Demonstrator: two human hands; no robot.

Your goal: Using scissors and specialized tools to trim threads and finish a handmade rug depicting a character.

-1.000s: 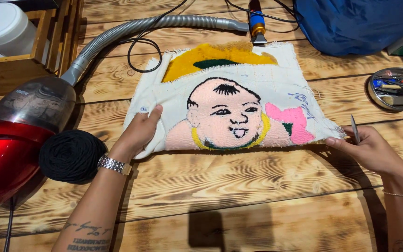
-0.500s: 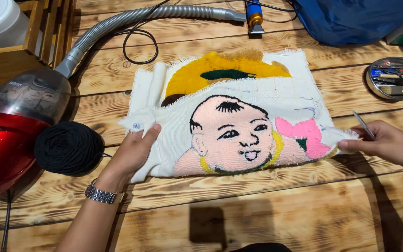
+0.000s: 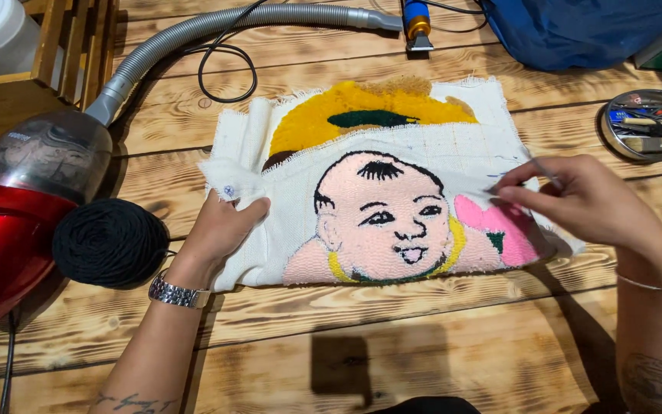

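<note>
Wooden table (image 3: 423, 337) — both hands flat on tufted rug (image 3: 392, 199).

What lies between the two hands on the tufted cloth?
In the head view, between the left hand and the right hand lies the white tufted cloth, showing a pink baby face with black hair; nothing else sits there.

A wooden plank table (image 3: 423, 337) carries everything. A tufted cloth (image 3: 377, 184) — a baby's face, yellow above — lies flat at the middle. Left of it sit a ball of black yarn (image 3: 109, 241) and a red vacuum cleaner (image 3: 17, 222) — its grey hose (image 3: 216, 27) curves along the far edge. A round metal tray (image 3: 649, 123) rests at the right, a blue bag (image 3: 576, 31) behind.
</note>
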